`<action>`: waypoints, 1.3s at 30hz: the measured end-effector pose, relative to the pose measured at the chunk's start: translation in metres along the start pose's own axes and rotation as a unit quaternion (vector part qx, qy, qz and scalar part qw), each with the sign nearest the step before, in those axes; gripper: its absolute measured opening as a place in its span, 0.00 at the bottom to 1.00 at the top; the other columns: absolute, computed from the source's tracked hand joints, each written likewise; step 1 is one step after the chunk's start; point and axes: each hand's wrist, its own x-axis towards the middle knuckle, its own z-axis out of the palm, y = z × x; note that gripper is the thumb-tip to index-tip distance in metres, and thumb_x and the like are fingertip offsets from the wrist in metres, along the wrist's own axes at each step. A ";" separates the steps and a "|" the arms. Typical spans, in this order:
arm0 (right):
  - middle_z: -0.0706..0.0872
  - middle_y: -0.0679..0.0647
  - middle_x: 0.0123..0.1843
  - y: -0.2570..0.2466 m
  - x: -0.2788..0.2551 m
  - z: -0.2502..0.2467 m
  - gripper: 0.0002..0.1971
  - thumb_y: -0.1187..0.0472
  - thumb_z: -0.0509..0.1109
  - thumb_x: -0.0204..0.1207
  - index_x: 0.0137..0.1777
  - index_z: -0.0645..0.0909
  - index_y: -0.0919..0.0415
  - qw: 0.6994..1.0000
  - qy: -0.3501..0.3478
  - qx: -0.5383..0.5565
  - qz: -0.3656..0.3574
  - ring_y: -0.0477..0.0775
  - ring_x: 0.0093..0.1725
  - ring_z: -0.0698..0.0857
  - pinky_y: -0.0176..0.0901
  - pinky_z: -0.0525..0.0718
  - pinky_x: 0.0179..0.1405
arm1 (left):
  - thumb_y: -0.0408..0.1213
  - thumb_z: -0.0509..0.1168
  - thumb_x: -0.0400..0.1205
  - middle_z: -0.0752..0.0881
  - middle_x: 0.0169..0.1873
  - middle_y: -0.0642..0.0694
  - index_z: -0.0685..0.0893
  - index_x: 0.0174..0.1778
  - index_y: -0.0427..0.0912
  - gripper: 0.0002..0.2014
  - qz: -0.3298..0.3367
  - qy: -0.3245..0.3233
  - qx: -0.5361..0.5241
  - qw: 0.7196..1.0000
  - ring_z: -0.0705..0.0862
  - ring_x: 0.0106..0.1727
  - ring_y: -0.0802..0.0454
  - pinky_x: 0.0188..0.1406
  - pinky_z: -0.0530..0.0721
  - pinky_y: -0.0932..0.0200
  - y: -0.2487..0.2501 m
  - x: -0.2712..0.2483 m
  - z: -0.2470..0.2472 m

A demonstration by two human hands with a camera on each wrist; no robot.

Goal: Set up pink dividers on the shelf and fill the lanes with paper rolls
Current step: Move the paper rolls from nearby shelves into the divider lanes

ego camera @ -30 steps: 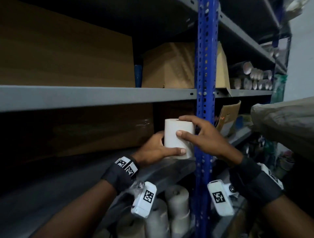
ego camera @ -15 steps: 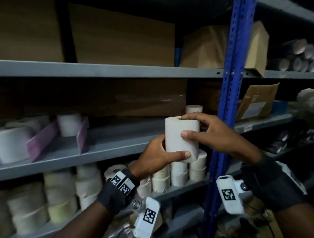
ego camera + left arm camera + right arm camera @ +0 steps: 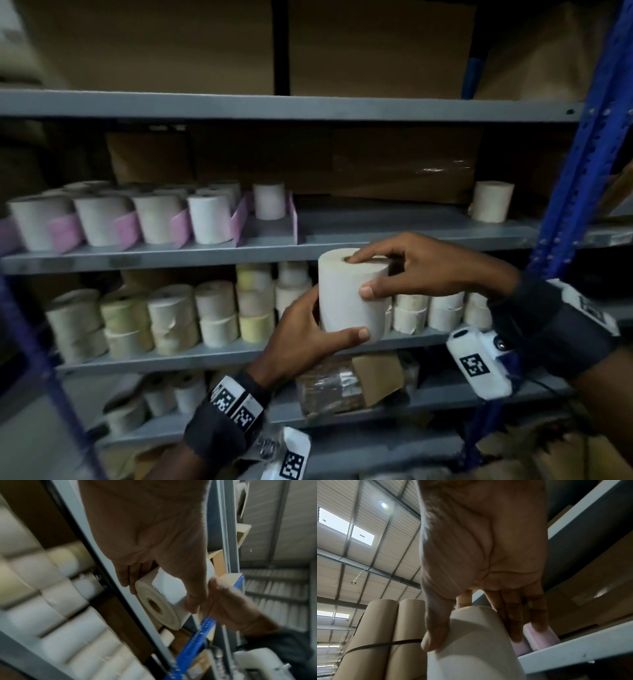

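I hold one white paper roll (image 3: pixel 342 294) upright in front of the grey shelf (image 3: pixel 411 236). My left hand (image 3: pixel 308 335) grips its lower side, thumb across the front. My right hand (image 3: pixel 404 270) grips its top, index finger at the core hole. The left wrist view shows the roll's (image 3: pixel 163 604) end face and brown core. In the right wrist view my fingers wrap the roll (image 3: pixel 471 642). Pink dividers (image 3: pixel 239 219) stand on the shelf's left part, with rolls (image 3: pixel 209 219) in the lanes between them. One roll (image 3: pixel 269 200) sits in the rightmost lane.
A lone beige roll (image 3: pixel 491 201) stands at the shelf's far right beside the blue upright (image 3: pixel 579 164). Stacked rolls (image 3: pixel 212 311) fill the shelf below. Cardboard boxes (image 3: pixel 376 48) sit on the shelf above. Brown tubes (image 3: pixel 382 635) show in the right wrist view.
My view has swung left and down, bringing the divider lanes into sight. Both hands carried the roll leftward, away from the blue upright, and kept their grip.
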 end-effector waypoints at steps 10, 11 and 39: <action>0.83 0.41 0.70 -0.057 0.069 0.063 0.31 0.42 0.79 0.69 0.72 0.81 0.49 0.999 -0.017 -0.028 -0.024 0.39 0.66 0.81 0.43 0.81 0.66 | 0.46 0.83 0.77 0.83 0.74 0.57 0.69 0.84 0.55 0.41 -0.005 0.081 0.132 0.988 0.83 0.72 0.59 0.69 0.86 0.53 -0.014 -0.052 -0.081; 0.83 0.41 0.70 -0.058 0.077 0.064 0.31 0.41 0.79 0.69 0.72 0.81 0.49 0.999 -0.010 -0.029 -0.025 0.39 0.66 0.81 0.43 0.81 0.67 | 0.44 0.81 0.79 0.83 0.74 0.54 0.68 0.84 0.55 0.40 0.002 0.094 0.150 0.984 0.83 0.72 0.56 0.68 0.86 0.52 -0.013 -0.051 -0.084; 0.81 0.42 0.73 0.014 0.272 0.024 0.40 0.24 0.65 0.63 0.73 0.78 0.42 0.989 0.051 -0.141 0.015 0.52 0.73 0.78 0.65 0.70 0.74 | 0.59 0.65 0.75 0.67 0.86 0.31 0.76 0.83 0.32 0.44 0.019 0.113 0.606 0.787 0.71 0.85 0.32 0.75 0.76 0.34 -0.102 0.069 -0.095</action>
